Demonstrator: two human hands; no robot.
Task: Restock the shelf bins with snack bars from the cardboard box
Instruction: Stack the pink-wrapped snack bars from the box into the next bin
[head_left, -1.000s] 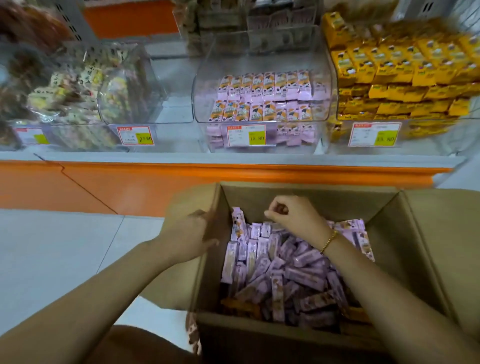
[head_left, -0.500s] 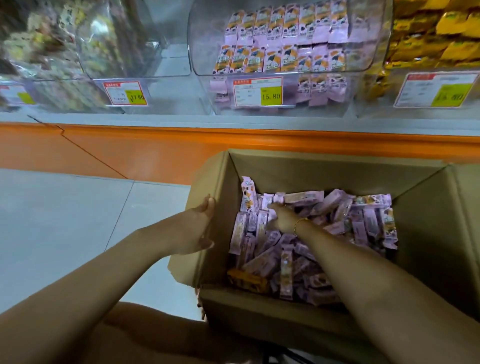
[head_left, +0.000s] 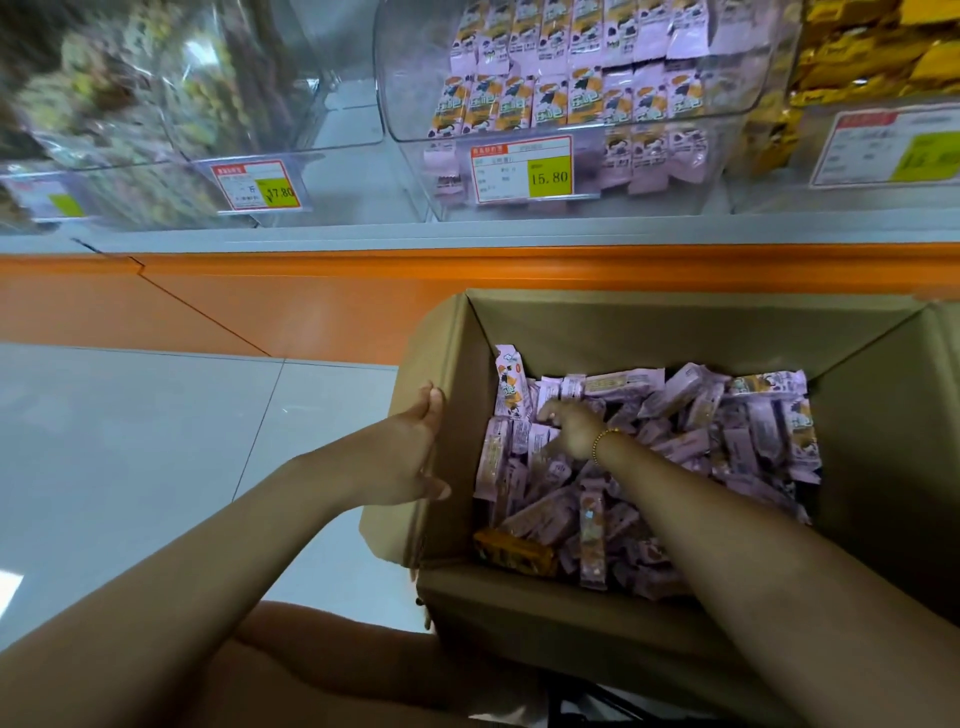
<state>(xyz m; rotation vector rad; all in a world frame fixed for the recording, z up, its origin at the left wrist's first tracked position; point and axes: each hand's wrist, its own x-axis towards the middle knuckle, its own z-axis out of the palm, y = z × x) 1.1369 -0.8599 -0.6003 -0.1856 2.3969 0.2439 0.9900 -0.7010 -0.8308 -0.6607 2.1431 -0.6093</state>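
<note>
Left hand (head_left: 415, 452), fingers straight, presses the left side of the cardboard box (head_left: 623, 332). Right hand (head_left: 566, 428) is sunk among the snack bars (head_left: 727, 415) inside the box, grip not discernible. Box nearly full, clear bin (head_left: 410, 78) beyond the box part-filled: restocking appears early. Right fingertips hidden; bin top cut off.

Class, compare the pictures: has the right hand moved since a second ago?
Yes. Judged against the box, the right hand has dropped from above the bars down among them, nearer the box's left wall.
</note>
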